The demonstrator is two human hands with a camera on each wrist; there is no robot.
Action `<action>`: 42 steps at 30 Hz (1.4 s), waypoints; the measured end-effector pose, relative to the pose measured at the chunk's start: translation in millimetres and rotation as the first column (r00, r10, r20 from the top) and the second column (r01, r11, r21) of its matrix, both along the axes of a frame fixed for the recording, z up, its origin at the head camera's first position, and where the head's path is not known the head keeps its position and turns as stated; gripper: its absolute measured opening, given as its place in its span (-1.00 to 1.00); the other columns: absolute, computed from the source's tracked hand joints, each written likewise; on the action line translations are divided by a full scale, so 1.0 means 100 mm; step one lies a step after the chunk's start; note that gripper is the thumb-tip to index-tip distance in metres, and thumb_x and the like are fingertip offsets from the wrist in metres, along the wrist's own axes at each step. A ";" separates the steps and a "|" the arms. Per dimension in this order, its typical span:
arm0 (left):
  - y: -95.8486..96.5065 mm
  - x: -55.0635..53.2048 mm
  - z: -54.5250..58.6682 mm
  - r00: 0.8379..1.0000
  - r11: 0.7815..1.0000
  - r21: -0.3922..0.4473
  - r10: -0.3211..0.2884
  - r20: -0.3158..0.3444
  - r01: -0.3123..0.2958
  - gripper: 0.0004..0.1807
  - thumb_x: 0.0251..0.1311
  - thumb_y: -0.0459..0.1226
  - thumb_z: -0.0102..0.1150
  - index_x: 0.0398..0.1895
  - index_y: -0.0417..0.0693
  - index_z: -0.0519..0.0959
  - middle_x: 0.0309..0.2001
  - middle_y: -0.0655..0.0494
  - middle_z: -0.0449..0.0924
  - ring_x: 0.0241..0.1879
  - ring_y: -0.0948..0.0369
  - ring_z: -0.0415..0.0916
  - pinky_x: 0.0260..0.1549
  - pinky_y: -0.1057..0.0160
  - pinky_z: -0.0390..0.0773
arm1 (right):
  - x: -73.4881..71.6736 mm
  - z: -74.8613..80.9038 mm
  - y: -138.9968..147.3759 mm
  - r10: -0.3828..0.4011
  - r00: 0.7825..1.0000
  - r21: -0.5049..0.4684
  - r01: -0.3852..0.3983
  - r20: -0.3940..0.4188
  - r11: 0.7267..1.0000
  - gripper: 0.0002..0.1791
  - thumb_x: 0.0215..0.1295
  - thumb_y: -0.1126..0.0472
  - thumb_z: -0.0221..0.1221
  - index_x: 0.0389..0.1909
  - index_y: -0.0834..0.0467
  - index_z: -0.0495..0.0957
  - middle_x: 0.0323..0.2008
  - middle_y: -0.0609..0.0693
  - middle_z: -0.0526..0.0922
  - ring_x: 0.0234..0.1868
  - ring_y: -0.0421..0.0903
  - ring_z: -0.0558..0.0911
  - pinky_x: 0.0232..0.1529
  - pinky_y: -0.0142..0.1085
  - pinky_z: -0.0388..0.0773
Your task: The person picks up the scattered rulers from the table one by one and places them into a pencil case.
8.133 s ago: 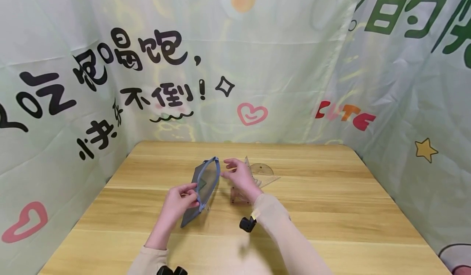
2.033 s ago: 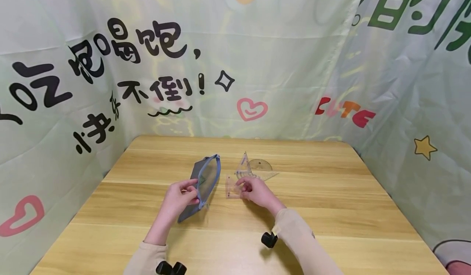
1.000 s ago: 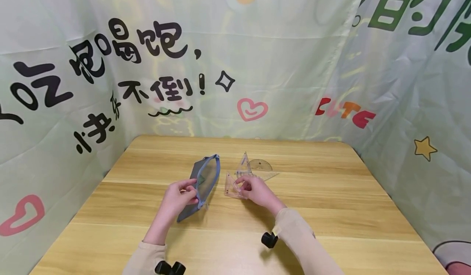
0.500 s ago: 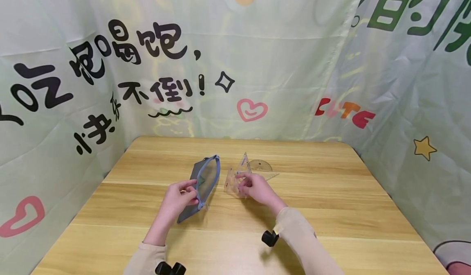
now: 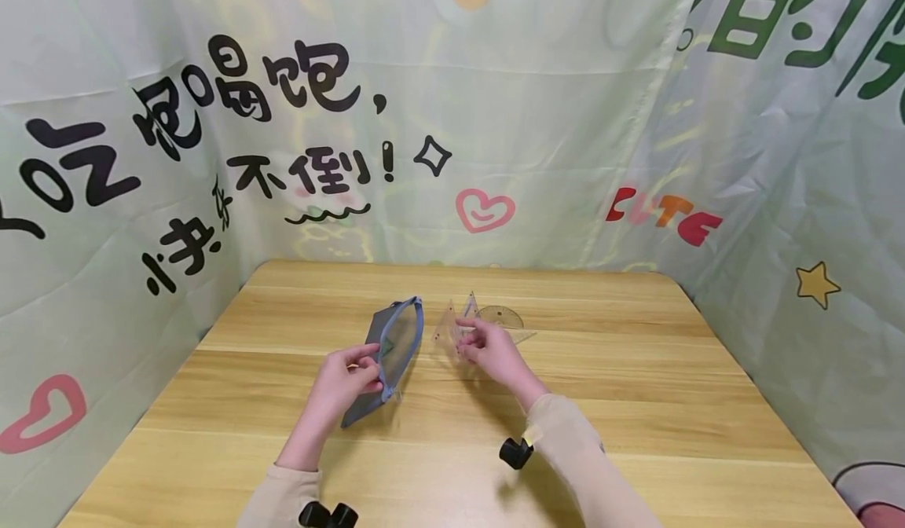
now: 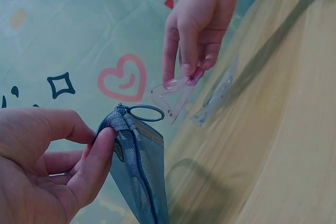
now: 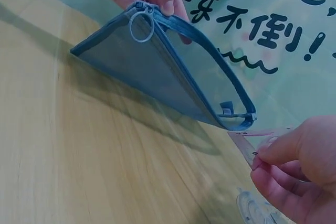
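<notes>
My left hand (image 5: 344, 383) pinches the rim of a blue-grey mesh zip pouch (image 7: 142, 61), tilted on the table with its zipped mouth gaping to the right. A ring pull (image 6: 147, 113) hangs at the zip's end. Just right of that mouth, my right hand (image 5: 492, 353) pinches a clear pinkish set square (image 6: 170, 98) between thumb and fingers. It stands tilted, raised off the table and apart from the pouch. Behind the right hand lie a clear protractor (image 5: 503, 316) and clear plastic with pointed corners (image 5: 525, 335), apparently another set square, partly hidden by the hand.
The wooden table (image 5: 636, 402) reaches back to a printed cloth backdrop (image 5: 551, 135) that also hangs along both sides. Black wrist cameras (image 5: 516, 453) sit near both sleeves.
My right hand, at the pouch mouth about eight seconds ago, then went to the set square lying flat. Over the last second it has tipped it up and lifted it. The left hand stays put.
</notes>
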State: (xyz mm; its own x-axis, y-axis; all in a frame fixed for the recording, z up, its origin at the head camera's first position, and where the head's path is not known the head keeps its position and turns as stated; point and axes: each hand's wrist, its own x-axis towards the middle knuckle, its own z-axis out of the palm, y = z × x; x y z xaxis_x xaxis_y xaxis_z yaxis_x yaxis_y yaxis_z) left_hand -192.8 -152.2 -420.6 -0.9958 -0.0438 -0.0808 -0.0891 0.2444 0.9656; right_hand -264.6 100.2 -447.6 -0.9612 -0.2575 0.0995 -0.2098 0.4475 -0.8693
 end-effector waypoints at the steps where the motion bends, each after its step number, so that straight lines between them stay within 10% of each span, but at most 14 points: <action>1: 0.00 0.00 0.00 1.000 1.000 0.000 -0.001 0.000 0.001 -0.51 0.20 -0.50 0.12 0.24 -0.38 0.47 -0.33 0.04 0.46 -0.43 0.25 0.56 -0.42 0.43 0.71 | -0.01 0.00 -0.01 0.000 1.000 -0.009 0.000 -0.001 1.000 -0.45 0.21 0.49 0.21 0.26 0.23 0.48 -0.26 0.14 0.68 -0.35 -0.16 0.62 -0.31 -0.28 0.73; 42: 0.05 0.01 0.02 1.000 1.000 0.030 -0.005 -0.013 0.005 -0.48 0.17 -0.51 0.09 0.26 -0.40 0.44 -0.36 0.06 0.44 -0.44 0.28 0.57 -0.41 0.43 0.71 | -0.07 0.19 -0.33 0.048 0.991 -0.129 -0.032 0.122 0.991 -0.44 0.26 0.46 0.19 0.31 0.32 0.41 -0.15 0.25 0.70 -0.12 0.17 0.71 -0.03 -0.02 0.73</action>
State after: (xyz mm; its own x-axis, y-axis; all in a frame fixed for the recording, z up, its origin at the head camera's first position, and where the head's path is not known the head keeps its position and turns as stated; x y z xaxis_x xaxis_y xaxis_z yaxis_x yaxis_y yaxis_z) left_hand -191.3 -147.1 -418.5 -0.9969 -0.0367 -0.0690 -0.0753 0.2160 0.9735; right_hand -271.5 67.5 -428.7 -0.9572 -0.2892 0.0134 -0.1117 0.3260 -0.9388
